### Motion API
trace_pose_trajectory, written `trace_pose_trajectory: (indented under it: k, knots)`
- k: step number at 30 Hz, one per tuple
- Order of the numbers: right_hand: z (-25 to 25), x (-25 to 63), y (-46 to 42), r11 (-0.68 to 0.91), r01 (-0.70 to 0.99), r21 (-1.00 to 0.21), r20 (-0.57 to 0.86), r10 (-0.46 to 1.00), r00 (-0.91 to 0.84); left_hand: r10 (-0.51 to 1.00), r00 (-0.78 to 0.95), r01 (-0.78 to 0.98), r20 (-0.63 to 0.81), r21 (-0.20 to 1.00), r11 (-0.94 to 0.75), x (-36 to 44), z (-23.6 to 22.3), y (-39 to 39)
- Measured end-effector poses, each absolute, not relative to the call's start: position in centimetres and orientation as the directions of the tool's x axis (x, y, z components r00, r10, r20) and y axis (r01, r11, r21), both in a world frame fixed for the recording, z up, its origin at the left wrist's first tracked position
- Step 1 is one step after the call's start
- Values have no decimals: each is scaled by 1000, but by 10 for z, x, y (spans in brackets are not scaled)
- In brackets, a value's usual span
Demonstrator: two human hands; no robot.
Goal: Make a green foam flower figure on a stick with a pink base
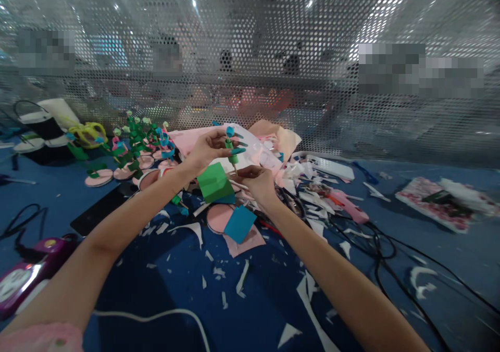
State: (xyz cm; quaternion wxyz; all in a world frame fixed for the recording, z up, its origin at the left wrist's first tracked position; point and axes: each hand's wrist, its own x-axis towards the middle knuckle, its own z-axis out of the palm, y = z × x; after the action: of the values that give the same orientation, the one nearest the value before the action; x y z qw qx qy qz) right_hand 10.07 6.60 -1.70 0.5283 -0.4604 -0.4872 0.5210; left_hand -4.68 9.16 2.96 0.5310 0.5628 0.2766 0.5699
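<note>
Both my hands are raised over a blue table (164, 300) littered with paper scraps. My left hand (207, 149) pinches the top of a small paper craft (231, 146), a thin stick with green and blue pieces on it. Just below, my right hand (258, 181) is closed around the lower end of the same stick. A green paper square (213, 183) and a blue paper square (239, 223) lie under my hands, next to a pink paper disc (219, 217).
Several finished stick crafts on pink discs (135, 149) stand at the back left beside yellow scissors (88, 133). A pink glue gun (353, 209) and black cables (375, 242) lie on the right, a purple device (27, 274) at the left edge. A perforated metal screen (273, 55) closes the back.
</note>
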Motion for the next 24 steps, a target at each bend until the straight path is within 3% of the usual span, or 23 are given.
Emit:
trace_pose_trajectory:
  k: [15, 24]
  knots:
    - [-13, 100, 63, 5, -90, -996, 11, 998, -66, 925, 178, -322, 335, 908, -267, -49, 32, 92]
    - [-12, 101, 62, 5, -83, -996, 11, 997, -74, 915, 299, -324, 271, 931, -170, -50, 36, 87]
